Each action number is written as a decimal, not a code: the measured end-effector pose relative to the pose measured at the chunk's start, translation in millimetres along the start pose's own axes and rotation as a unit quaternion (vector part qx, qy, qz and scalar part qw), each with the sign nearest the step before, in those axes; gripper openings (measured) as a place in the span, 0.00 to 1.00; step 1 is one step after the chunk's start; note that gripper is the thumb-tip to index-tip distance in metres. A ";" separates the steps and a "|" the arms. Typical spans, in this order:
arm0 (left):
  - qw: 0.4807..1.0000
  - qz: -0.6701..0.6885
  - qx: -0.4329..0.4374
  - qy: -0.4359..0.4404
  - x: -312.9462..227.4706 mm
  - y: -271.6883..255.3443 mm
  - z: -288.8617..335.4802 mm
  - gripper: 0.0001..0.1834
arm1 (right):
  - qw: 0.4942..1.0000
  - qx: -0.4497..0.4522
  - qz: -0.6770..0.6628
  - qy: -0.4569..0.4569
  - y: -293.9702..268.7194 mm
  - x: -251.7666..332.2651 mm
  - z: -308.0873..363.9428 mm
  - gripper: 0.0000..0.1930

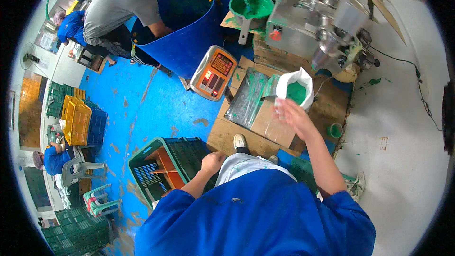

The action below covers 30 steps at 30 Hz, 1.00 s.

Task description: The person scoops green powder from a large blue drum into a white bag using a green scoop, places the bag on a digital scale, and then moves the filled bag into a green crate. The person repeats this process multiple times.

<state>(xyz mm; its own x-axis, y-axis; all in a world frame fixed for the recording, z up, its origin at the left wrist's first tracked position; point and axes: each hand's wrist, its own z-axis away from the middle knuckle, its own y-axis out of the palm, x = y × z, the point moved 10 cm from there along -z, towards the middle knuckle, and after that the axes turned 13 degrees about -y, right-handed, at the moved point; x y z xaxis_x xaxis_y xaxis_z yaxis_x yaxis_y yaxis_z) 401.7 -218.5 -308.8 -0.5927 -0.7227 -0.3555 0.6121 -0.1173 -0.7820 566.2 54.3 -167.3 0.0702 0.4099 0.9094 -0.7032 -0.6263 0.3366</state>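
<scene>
A white bag [307, 81] with its mouth open stands ahead of me, green material [296, 93] showing inside. My right hand [292, 114] is at the bag's near side, slightly smeared by motion, its fingers stretched out. Whether the fingertips touch the bag I cannot tell. My left hand [213, 162] is closed in a fist by my waist, next to the dark green crate [182, 149]; nothing sticks out of it. Under the bag lie cardboard [271, 125] and a green-smeared sheet of clear plastic [246, 102].
A digital scale [213, 73] with a lit display stands ahead left. Beyond it a person [118, 7] leans into a large blue tub [177, 42]. A metal machine [327, 33] and a green basin [251, 7] are ahead right. A small green cup [335, 130] is by the wall.
</scene>
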 end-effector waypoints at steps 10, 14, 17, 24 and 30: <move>0.953 0.219 -0.162 -0.132 81.0 -102.6 -64.4 0.13 | 0.984 -0.160 -0.065 -0.047 36.6 44.3 -290.3 0.19; 0.927 0.302 -0.188 -0.122 85.9 -133.8 -87.8 0.13 | 0.980 -0.188 -0.053 -0.034 42.2 36.1 -314.6 0.17; 0.922 0.316 -0.203 -0.096 74.4 -166.3 -114.0 0.13 | 0.973 -0.217 0.045 -0.064 34.7 40.8 -324.0 0.21; 0.949 0.286 -0.124 -0.035 3.9 -172.1 -175.5 0.12 | 0.913 -0.172 0.337 -0.150 66.7 23.3 -224.4 0.37; 0.955 0.254 0.150 0.010 -99.2 -36.2 -177.1 0.14 | 0.869 -0.067 0.489 0.013 -38.1 -66.0 -12.1 0.17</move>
<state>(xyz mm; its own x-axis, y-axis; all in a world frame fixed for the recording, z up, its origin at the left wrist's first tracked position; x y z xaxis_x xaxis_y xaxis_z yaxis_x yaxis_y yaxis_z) 345.6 -21.9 -335.9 -0.1869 -0.7260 -0.6617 0.9442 0.0531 -0.3250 579.8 59.1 -243.1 -0.6235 -0.2596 0.7374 -0.4932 -0.6012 -0.6287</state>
